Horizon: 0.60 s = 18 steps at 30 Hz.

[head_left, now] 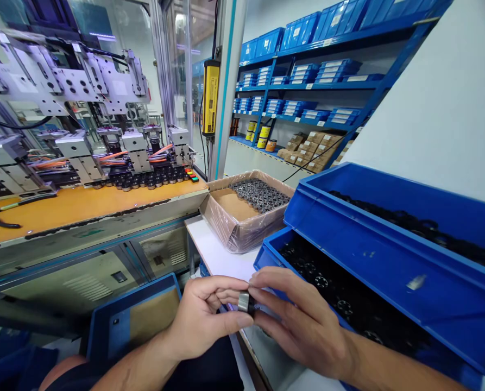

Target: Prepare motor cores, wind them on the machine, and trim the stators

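Observation:
Between the fingertips of both hands sits a small round part [243, 302] with a shiny metal band and a black side. My left hand [203, 315] is closed on its metal side, thumb below and forefinger above. The fingers of my right hand [301, 317] are bent around its black side, which they partly cover. Just right of my hands, a lower blue bin [272, 254] contains many black parts, some with pale ringed faces. An upper blue bin [372, 255] stands over it, with black ring-like parts inside.
A plastic-lined carton [236, 233] of small parts stands on a white table [209, 247]. At left, a machine with metal fixtures [134, 149] rises behind an orange worktop [83, 209] bearing pliers [12, 209] and a row of round parts. Below is a blue crate [99, 320].

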### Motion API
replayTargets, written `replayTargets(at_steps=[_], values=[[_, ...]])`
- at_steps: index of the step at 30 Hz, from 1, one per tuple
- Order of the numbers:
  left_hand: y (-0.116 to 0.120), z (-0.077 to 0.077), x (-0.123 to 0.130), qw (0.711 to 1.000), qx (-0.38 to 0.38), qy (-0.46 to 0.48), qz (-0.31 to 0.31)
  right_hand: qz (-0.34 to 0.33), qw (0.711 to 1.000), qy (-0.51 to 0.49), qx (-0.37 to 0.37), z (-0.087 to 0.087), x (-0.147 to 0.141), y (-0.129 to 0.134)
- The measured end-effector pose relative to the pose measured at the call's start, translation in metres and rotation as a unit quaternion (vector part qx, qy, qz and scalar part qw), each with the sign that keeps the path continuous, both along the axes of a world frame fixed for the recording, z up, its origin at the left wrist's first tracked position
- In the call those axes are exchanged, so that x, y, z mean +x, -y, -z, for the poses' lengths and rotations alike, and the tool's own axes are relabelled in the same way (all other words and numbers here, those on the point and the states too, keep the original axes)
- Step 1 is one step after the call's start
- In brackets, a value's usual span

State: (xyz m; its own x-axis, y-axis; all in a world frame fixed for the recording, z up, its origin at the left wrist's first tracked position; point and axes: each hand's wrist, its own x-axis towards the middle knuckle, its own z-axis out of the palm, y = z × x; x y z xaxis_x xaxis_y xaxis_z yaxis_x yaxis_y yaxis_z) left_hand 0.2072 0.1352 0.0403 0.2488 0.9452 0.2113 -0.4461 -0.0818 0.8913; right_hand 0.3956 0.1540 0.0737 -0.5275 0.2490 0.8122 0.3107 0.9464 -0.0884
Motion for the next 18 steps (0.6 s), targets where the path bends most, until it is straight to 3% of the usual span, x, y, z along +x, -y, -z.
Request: replayTargets(at_steps=[5,12,18], values=[[0.0006,-0.0008,-0.0009,1.0,-0.008,-0.003,-0.009,0.009,1.0,0.006,-0.009,-0.0009,-0.002,0.0002],[-0.0002,-0.0071,-0.0034,0.995,-0.064,0.047,0.068,0.001,1.0,0.024,0.007,0.0041,-0.0009,-0.0012],[-0.0005,-0.0093,-0.0068,0.991,-0.089,0.048,0.088,-0.03,0.999,0.026,-0.002,0.0064,-0.0036,-0.0001]])
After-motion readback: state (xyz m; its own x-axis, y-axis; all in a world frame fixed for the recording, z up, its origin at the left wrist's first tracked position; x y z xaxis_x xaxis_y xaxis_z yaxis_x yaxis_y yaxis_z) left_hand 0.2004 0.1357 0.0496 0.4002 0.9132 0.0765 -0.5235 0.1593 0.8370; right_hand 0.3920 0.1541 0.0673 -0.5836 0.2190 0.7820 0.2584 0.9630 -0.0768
